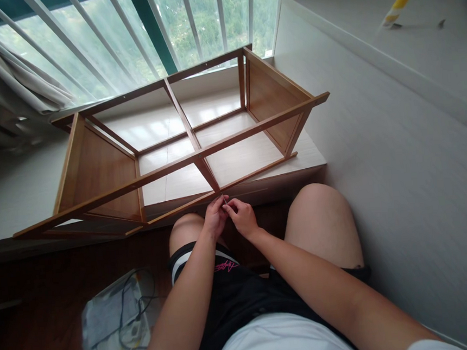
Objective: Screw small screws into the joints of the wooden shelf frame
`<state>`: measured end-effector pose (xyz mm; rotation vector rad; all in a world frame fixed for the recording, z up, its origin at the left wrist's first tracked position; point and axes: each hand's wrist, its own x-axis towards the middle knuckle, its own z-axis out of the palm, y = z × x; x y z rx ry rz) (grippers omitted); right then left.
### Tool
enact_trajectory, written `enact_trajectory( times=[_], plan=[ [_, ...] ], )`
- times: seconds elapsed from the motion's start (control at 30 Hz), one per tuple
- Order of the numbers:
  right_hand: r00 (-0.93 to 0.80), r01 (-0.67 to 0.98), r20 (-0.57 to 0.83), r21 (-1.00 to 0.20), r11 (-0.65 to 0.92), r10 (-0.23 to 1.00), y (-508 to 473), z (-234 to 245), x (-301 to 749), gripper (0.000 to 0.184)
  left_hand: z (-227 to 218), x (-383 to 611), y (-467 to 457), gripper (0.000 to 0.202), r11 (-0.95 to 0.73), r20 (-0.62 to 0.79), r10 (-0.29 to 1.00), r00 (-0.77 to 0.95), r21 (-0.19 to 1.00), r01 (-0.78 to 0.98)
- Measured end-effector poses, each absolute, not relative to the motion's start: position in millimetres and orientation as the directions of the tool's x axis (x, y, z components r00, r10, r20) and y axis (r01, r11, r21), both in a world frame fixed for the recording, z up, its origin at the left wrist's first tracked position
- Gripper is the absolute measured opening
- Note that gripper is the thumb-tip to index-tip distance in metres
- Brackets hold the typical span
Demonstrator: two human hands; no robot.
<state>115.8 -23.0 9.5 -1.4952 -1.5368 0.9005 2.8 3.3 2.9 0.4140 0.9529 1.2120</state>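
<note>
A brown wooden shelf frame (163, 173) lies on its side across a pale window ledge (309, 155) in front of me. My left hand (215, 218) and my right hand (242, 218) meet just below the frame's near rail, where the middle divider (192, 140) joins it. Both hands are closed in a pinch, fingertips together on a small thin item that I cannot make out. My bare knees sit on either side of the hands.
Window bars and a curtain (8, 75) stand behind the frame. A white wall (399, 155) rises on the right, with a yellow-and-white object (400, 2) up high. A white box with a black cable (119, 321) lies on the dark wooden floor at lower left.
</note>
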Motion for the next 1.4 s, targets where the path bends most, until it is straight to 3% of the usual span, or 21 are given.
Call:
enact_trajectory(
  times=[0.97, 1.4],
  plan=[
    [-0.022, 0.598, 0.104, -0.795, 0.096, 0.994, -22.0, 14.0, 113.1, 0.021, 4.0, 5.1, 2.6, 0.02, 0.311, -0.415, 0.91, -0.022, 0.716, -0.625],
    [0.021, 0.367, 0.046, -0.929, 0.035, 0.999, -20.9, 6.3, 108.9, 0.024, -0.6, 4.2, 3.8, 0.018, 0.328, -0.43, 0.902, -0.033, 0.733, -0.596]
  ],
)
